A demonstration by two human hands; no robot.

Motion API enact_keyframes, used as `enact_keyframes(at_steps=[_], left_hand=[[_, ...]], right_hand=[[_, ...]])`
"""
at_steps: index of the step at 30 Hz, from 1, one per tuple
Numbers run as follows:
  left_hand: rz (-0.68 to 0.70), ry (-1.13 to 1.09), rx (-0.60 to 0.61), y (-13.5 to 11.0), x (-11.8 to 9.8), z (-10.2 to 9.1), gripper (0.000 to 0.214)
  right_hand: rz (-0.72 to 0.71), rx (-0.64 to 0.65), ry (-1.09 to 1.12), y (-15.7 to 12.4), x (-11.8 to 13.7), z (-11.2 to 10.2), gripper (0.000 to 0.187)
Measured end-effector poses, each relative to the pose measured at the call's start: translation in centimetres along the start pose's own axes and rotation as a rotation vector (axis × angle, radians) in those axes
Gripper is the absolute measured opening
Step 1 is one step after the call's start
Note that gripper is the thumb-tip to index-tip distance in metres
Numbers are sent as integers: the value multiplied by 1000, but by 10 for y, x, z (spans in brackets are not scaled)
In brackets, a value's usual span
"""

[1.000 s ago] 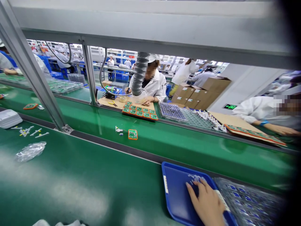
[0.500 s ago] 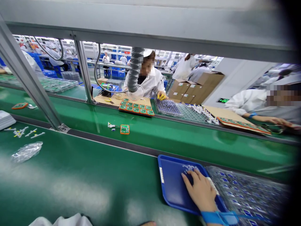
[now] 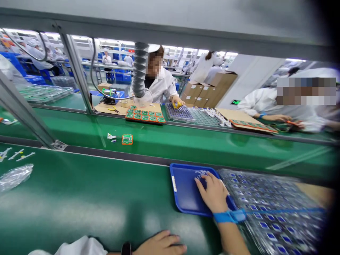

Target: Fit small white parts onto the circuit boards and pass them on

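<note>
My right hand (image 3: 213, 193) lies palm down in a blue plastic tray (image 3: 186, 193), fingers stretched toward a small heap of tiny pale parts (image 3: 201, 174) at the tray's far edge. A blue strap (image 3: 230, 216) circles that wrist. My left hand (image 3: 161, 244) rests flat on the green mat (image 3: 87, 198) at the bottom edge, fingers extended, holding nothing. Right of the tray lies a clear blister tray (image 3: 268, 209) with several small blue components.
A green conveyor belt (image 3: 199, 143) runs across, carrying an orange-framed circuit board (image 3: 127, 139) and white connectors (image 3: 111, 136). A crumpled clear bag (image 3: 14, 176) lies at left. A metal frame post (image 3: 23, 113) stands at left. People in white coats work across the belt.
The view has swung down and to the right. My left hand has come into view at the bottom. My right hand stays in the blue tray.
</note>
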State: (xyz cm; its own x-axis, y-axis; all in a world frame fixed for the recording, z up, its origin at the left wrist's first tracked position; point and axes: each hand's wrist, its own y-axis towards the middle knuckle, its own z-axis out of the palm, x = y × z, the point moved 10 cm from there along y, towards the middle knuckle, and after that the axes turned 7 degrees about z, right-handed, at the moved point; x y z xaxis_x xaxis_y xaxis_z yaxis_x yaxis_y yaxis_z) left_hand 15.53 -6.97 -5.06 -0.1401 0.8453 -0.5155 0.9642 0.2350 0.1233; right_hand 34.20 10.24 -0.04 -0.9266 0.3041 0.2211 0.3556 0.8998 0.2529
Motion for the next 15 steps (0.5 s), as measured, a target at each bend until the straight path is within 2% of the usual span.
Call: enact_keyframes(at_steps=[3, 6, 10, 15], left_hand=[[16, -16, 23, -8, -17, -20, 44], [-7, -101, 73, -14, -22, -33, 57], [-36, -149, 144, -15, -19, -31, 57], [-61, -190, 166, -14, -20, -28, 57]], right_hand=[[-10, 40, -18, -6, 6, 0, 38], [-5, 44, 17, -8, 8, -2, 35], [10, 40, 59, -6, 3, -3, 24], [18, 67, 85, -5, -1, -4, 33]])
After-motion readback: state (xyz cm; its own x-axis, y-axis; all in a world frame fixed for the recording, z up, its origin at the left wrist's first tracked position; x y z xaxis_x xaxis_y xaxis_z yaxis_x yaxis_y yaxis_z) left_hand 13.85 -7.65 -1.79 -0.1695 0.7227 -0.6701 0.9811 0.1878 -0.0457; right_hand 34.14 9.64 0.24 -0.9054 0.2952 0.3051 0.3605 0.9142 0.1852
